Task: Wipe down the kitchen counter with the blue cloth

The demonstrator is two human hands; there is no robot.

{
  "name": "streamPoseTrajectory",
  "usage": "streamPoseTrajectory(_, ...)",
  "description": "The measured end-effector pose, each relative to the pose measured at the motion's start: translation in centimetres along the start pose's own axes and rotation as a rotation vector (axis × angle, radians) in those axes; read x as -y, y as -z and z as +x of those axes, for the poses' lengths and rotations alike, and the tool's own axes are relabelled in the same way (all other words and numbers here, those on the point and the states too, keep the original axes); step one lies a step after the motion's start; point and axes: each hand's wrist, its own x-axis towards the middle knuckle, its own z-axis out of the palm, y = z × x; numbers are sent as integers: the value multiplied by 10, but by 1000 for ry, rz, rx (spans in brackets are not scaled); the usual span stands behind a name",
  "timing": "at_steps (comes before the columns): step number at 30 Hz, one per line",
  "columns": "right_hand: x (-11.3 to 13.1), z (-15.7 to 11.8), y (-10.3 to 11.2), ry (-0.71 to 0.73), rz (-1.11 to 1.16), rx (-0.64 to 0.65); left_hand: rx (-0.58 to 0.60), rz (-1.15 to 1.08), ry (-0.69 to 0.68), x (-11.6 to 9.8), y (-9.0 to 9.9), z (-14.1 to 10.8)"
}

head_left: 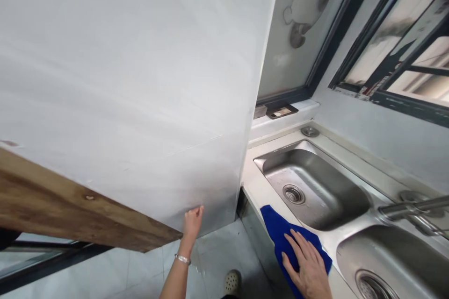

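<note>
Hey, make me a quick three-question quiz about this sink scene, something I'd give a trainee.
1. True or false: the right hand lies flat on the blue cloth.
2. What does the left hand touch? A) the faucet B) the white panel C) the drain
3. Fill in: the steel sink has ____ basins in view.

Key
1. True; the cloth lies on the counter edge beside the near basin.
2. B; its fingertips rest on the lower edge of the white panel, above the floor.
3. Two; the second basin lies to the right, below the faucet.
</note>
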Motion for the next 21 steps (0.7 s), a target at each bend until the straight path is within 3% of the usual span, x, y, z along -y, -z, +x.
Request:
streamPoseTrajectory(7,-1,1,-4,33,15,-52,227,134,-77,-22,-44,-60)
streamPoseTrajectory(12,-3,-4,-8,15,16,-107,388,164,-191,-12,-65,-86)
streamPoseTrajectory(21,-6,-9,-19,14,116,-265,400,35,-237,9,-71,-102)
